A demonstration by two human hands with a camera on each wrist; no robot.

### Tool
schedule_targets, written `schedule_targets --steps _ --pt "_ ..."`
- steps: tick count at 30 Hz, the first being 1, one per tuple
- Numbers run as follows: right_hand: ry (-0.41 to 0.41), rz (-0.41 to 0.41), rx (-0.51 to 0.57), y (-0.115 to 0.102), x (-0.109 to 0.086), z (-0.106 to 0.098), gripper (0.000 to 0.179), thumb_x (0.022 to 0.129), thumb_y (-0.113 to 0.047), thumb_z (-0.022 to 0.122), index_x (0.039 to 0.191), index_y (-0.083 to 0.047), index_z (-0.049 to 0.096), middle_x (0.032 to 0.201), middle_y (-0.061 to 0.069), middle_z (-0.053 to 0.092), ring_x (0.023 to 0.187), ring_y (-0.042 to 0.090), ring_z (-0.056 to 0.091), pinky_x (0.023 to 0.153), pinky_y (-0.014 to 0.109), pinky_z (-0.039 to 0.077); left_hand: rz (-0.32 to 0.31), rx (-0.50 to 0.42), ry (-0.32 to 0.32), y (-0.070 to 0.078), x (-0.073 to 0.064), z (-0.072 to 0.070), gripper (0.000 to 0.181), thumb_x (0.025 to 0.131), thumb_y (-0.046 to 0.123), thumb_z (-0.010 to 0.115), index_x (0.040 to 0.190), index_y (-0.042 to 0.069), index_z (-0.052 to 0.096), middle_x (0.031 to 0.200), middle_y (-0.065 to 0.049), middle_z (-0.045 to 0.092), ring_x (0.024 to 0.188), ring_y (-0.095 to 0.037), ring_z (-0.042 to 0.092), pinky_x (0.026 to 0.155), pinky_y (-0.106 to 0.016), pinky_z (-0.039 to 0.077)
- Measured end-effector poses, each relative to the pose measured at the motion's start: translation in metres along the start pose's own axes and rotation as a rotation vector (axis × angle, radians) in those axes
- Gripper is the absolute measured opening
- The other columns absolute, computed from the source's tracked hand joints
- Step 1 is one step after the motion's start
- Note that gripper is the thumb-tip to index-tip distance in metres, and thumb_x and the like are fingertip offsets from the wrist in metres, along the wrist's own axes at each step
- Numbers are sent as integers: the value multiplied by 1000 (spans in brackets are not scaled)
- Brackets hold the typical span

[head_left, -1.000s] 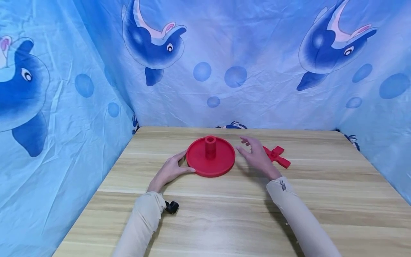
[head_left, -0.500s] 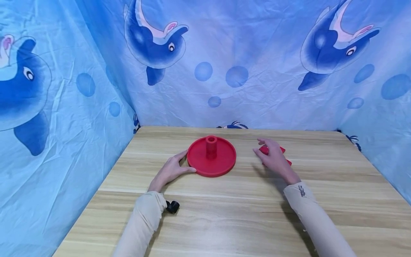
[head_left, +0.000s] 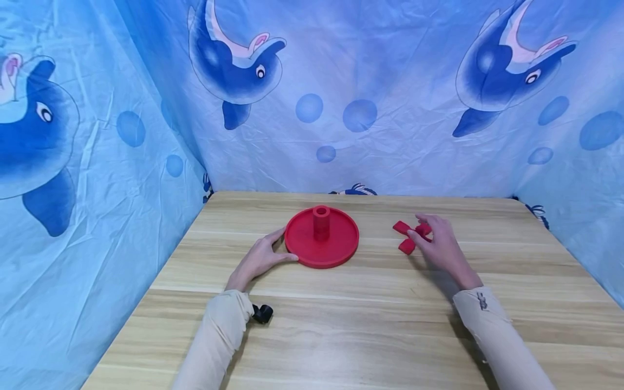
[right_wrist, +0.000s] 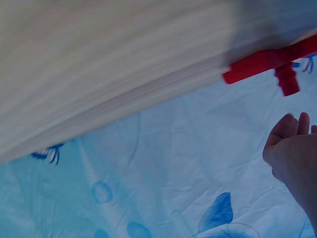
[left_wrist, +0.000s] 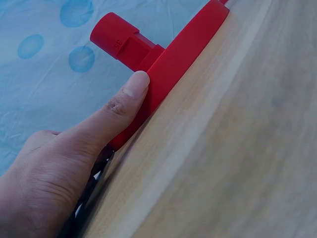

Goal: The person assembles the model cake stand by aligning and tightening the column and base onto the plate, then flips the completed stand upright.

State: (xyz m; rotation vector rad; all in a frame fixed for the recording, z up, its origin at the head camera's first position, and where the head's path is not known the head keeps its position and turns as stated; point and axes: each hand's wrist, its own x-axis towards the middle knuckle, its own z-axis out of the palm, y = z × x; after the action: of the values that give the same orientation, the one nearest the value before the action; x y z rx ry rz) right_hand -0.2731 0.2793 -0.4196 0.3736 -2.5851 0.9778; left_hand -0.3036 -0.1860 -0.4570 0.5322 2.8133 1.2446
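Note:
A red round tray [head_left: 303,250] with a low rim lies on the table, and a hollow post [head_left: 321,225] rises from its middle. My left hand [head_left: 260,262] holds the tray at its left edge, fingers along the far side. In the left wrist view the thumb [left_wrist: 136,84] presses against the rim. Further right lies a red cross-shaped piece [head_left: 407,246]; the right wrist view shows a short stepped peg [right_wrist: 287,79] on it. My right hand [head_left: 441,246] hovers over this piece with loosely bent fingers, a gap between them and the peg. It covers part of the cross in the head view.
The wooden table [head_left: 331,330] reaches back to a blue dolphin-print cloth [head_left: 390,162], which hangs behind and at both sides. Beside the left sleeve is a small black object [head_left: 263,314].
My right hand has moved right, from beside the tray to over the cross-shaped piece. The cross looks turned compared with before. My left hand and the tray have stayed in place.

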Motion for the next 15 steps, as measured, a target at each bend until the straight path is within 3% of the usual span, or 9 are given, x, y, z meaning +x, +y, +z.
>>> schedule_targets --steps 7,15 --pt "13 11 -23 15 -13 -14 53 96 -13 75 137 13 54 124 32 56 120 51 43 94 64 40 1 0 0 0 0 0 104 80 62 83 162 19 37 161 -4 43 149 -29 36 117 -55 35" --pt "-59 90 -142 30 -24 -19 57 97 -19 75 137 14 54 124 34 55 115 50 46 93 67 44 3 6 -2 -1 0 0 104 80 63 83 162 19 37 161 -4 42 149 -29 36 118 -54 35"
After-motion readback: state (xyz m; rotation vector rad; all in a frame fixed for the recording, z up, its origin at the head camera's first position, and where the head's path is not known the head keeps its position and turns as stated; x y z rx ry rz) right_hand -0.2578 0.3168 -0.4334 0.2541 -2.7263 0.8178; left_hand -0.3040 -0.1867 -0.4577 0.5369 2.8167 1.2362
